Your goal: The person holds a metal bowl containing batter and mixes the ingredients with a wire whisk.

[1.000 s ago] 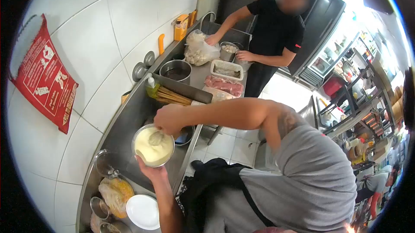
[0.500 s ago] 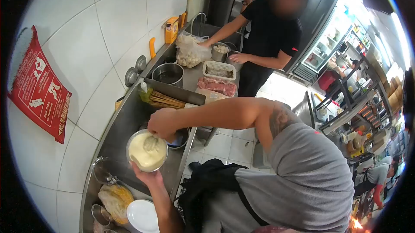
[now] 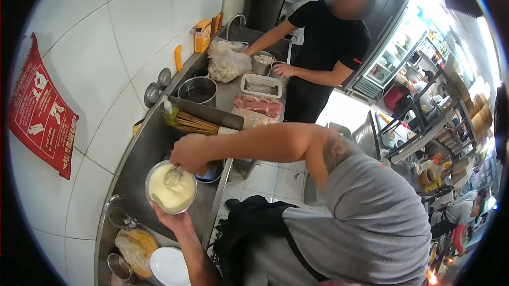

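Note:
My left hand (image 3: pixel 172 217) is wrapped round the lower side of a metal bowl (image 3: pixel 150 201), holding it tilted over the sink. The bowl holds a pale yellow, creamy mixture (image 3: pixel 168 193). Gripped in my right hand (image 3: pixel 190 153) is a whisk (image 3: pixel 173 178), its wire loops dipping into the mixture; the handle is hidden by the fingers. Just beyond the bowl, partly behind my right wrist, a round pot (image 3: pixel 216 173) sits in the sink (image 3: pixel 154 145).
Near my left forearm lie a white plate (image 3: pixel 169 266), a plastic bag with yellow contents (image 3: pixel 137 249) and a clear container (image 3: pixel 121 266). Wooden skewers (image 3: pixel 195 124), a pot (image 3: pixel 198 92) and raw meat (image 3: pixel 258 106) stand farther along. A co-worker in black (image 3: pixel 331 42) reaches towards a bag (image 3: pixel 228 63).
The whisk has shifted within the mixture, with my right hand moving along. The whole view has slid slightly. The co-worker's hand has moved back from the bag's top, and another person shows behind.

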Demonstrator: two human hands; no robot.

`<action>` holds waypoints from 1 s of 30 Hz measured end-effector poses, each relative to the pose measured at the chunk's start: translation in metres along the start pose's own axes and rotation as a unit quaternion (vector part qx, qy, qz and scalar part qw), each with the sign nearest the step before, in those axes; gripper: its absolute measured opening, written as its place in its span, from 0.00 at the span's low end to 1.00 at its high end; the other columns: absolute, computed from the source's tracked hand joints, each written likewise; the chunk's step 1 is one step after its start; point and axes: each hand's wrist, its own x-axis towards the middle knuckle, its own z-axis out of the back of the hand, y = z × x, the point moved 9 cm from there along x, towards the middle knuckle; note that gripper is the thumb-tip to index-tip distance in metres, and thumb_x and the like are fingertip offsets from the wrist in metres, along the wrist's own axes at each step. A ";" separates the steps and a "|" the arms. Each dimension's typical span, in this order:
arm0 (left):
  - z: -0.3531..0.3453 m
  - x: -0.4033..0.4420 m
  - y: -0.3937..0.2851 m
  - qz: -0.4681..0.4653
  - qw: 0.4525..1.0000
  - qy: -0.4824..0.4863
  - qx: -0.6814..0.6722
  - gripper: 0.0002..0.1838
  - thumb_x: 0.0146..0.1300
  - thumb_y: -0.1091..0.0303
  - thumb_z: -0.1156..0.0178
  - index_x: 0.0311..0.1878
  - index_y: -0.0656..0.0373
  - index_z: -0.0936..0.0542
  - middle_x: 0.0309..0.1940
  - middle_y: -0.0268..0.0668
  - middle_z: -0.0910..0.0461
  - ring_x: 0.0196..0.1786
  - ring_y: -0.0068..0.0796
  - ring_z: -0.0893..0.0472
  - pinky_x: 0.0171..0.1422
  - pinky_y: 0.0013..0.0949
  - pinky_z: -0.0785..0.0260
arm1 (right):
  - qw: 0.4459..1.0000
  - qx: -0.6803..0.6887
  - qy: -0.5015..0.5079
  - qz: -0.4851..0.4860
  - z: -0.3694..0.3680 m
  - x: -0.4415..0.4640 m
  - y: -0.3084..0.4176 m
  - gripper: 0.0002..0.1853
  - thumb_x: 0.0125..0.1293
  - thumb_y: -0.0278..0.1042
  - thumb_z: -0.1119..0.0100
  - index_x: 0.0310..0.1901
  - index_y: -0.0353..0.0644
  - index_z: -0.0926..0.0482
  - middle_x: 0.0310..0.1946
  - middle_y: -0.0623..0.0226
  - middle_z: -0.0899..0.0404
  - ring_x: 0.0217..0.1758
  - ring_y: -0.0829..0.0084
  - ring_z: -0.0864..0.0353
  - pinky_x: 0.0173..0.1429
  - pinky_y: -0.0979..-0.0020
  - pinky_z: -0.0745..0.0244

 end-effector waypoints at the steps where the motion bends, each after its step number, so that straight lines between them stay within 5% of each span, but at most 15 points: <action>1: -0.005 -0.002 0.001 0.011 1.000 -0.006 -0.015 0.36 0.75 0.41 0.53 0.76 0.55 0.37 0.75 0.44 0.34 0.74 0.48 0.31 0.75 0.59 0.35 | 0.999 0.002 -0.028 -0.019 -0.003 0.004 -0.001 0.13 0.61 0.40 0.40 0.45 0.51 0.11 0.38 0.58 0.12 0.44 0.54 0.13 0.48 0.54 0.18; 5: -0.023 -0.014 -0.005 0.030 0.998 -0.013 -0.052 0.33 0.78 0.44 0.54 0.75 0.58 0.36 0.73 0.45 0.33 0.74 0.47 0.31 0.76 0.56 0.36 | 0.996 -0.016 0.041 0.073 -0.008 -0.005 0.011 0.13 0.60 0.39 0.40 0.45 0.49 0.13 0.38 0.56 0.13 0.43 0.52 0.13 0.46 0.54 0.18; 6: -0.024 -0.018 -0.005 0.031 0.998 -0.011 -0.056 0.33 0.78 0.45 0.55 0.75 0.58 0.36 0.73 0.45 0.33 0.74 0.47 0.31 0.76 0.56 0.36 | 0.996 0.005 0.085 0.006 0.014 -0.019 0.005 0.13 0.61 0.39 0.41 0.44 0.49 0.13 0.39 0.55 0.13 0.43 0.51 0.13 0.46 0.53 0.18; 9: -0.007 -0.005 0.004 0.017 0.999 -0.043 0.002 0.35 0.76 0.41 0.55 0.76 0.56 0.37 0.73 0.46 0.33 0.75 0.49 0.32 0.73 0.61 0.33 | 0.999 0.020 -0.050 -0.010 -0.011 0.000 0.001 0.11 0.61 0.40 0.41 0.39 0.48 0.12 0.36 0.56 0.13 0.43 0.54 0.13 0.46 0.53 0.19; 10: -0.011 -0.006 0.000 0.013 0.999 -0.030 -0.007 0.35 0.76 0.41 0.55 0.76 0.56 0.37 0.73 0.46 0.33 0.75 0.49 0.32 0.73 0.61 0.34 | 0.997 0.032 -0.047 0.046 -0.017 0.000 0.013 0.11 0.61 0.41 0.41 0.39 0.49 0.12 0.35 0.56 0.13 0.43 0.53 0.13 0.45 0.53 0.19; 14: -0.011 -0.009 -0.003 0.006 1.000 -0.011 -0.021 0.37 0.76 0.40 0.56 0.76 0.57 0.37 0.74 0.46 0.33 0.75 0.49 0.32 0.74 0.62 0.35 | 1.000 0.000 0.025 0.016 0.009 -0.014 -0.005 0.14 0.62 0.40 0.42 0.47 0.53 0.13 0.37 0.57 0.13 0.42 0.52 0.13 0.46 0.54 0.19; 18: -0.016 -0.011 -0.006 0.019 0.998 -0.059 -0.008 0.37 0.76 0.40 0.57 0.77 0.58 0.38 0.74 0.46 0.34 0.75 0.49 0.32 0.74 0.59 0.35 | 0.996 0.088 -0.015 0.021 -0.012 -0.011 0.018 0.13 0.61 0.40 0.41 0.43 0.52 0.12 0.36 0.59 0.13 0.40 0.54 0.13 0.44 0.54 0.19; 22: -0.025 -0.016 -0.006 0.006 0.999 0.007 -0.031 0.37 0.76 0.40 0.57 0.77 0.57 0.38 0.74 0.47 0.34 0.74 0.49 0.31 0.75 0.57 0.34 | 1.000 0.008 0.009 -0.006 0.008 -0.003 -0.007 0.14 0.61 0.39 0.42 0.46 0.51 0.13 0.37 0.57 0.13 0.42 0.53 0.13 0.46 0.54 0.19; 26: -0.020 -0.012 -0.008 0.007 0.999 -0.018 -0.032 0.36 0.76 0.41 0.57 0.77 0.57 0.37 0.74 0.46 0.34 0.74 0.48 0.30 0.75 0.56 0.34 | 0.994 0.083 -0.045 0.062 -0.008 -0.010 0.020 0.12 0.57 0.37 0.40 0.41 0.49 0.12 0.34 0.58 0.13 0.41 0.53 0.13 0.44 0.53 0.19; 30: -0.011 -0.012 -0.002 0.008 1.000 -0.020 -0.017 0.37 0.74 0.39 0.54 0.76 0.56 0.37 0.74 0.45 0.33 0.74 0.49 0.31 0.73 0.60 0.34 | 1.000 -0.012 0.020 -0.014 0.022 -0.011 0.004 0.13 0.55 0.34 0.39 0.42 0.49 0.12 0.36 0.54 0.13 0.42 0.52 0.13 0.46 0.52 0.19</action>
